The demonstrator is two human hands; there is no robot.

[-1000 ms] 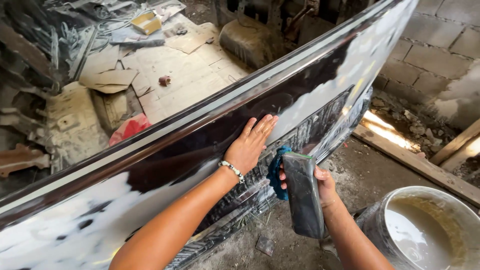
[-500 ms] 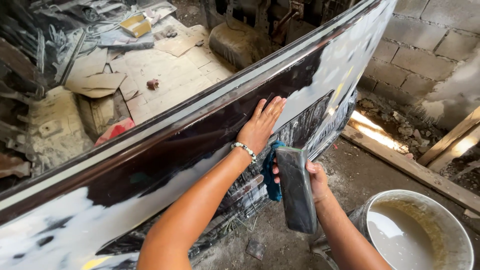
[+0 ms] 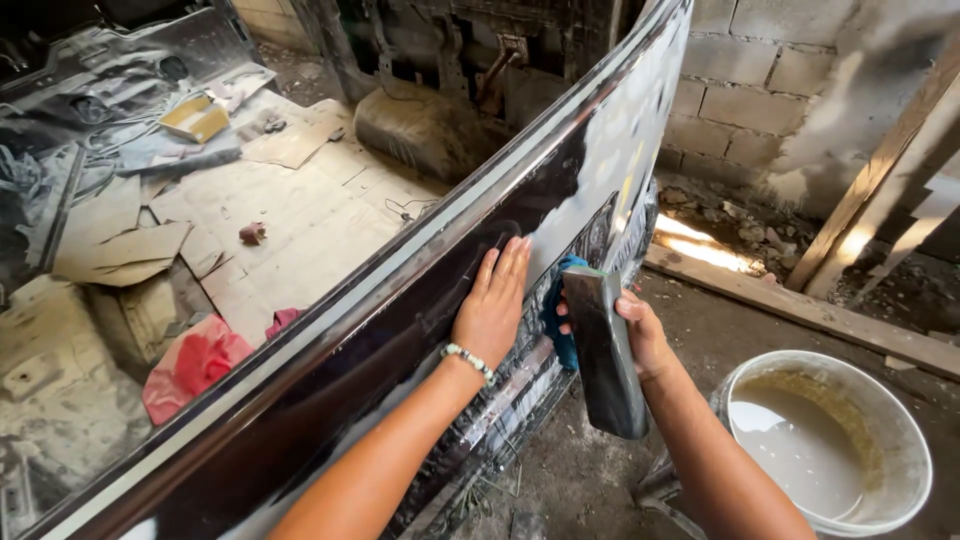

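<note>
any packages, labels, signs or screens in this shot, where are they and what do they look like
No labels, signs or screens show.
Small box: upper left on the vehicle floor, flat and rectangular, yellow and pale, lying open-side up.
Cardboard sheets: left of centre on the same floor, flattened, torn, tan and dusty.
Red bag: lower left beside the dark panel, crumpled, red-pink.
Bucket: lower right on the ground, round, white, holding murky water.

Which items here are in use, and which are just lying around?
In use: left hand flat on the glossy dark body panel; right hand holding the dark flat sanding block and blue cloth; white bucket of cloudy water.
Lying about: cardboard scraps, red rag, wooden planks.
</note>
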